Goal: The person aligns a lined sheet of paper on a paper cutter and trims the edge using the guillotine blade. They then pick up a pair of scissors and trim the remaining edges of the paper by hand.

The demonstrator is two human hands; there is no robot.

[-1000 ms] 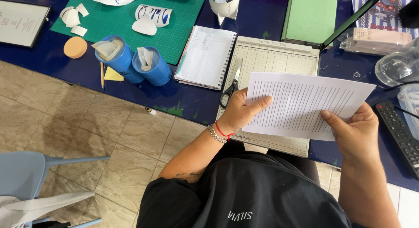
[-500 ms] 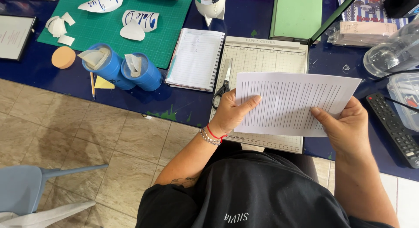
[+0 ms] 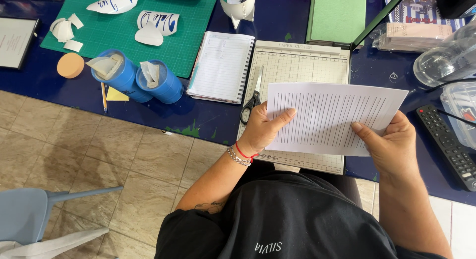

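Lined sheet (image 3: 329,117) now lower, in two hands (image 3: 263,130) (image 3: 391,140)

Dark blue table (image 3: 277,13) carries green cutting mat (image 3: 168,41), spiral notebook (image 3: 221,65), paper cutter (image 3: 297,65), remote (image 3: 448,145)

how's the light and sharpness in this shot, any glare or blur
Head view: even daylight, soft shadows under the blue cups and notebook; the lined sheet held by the left hand and right hand is sharp, no motion blur; slight glare on the clear plastic bottle; wide lens bends the table edge a little.
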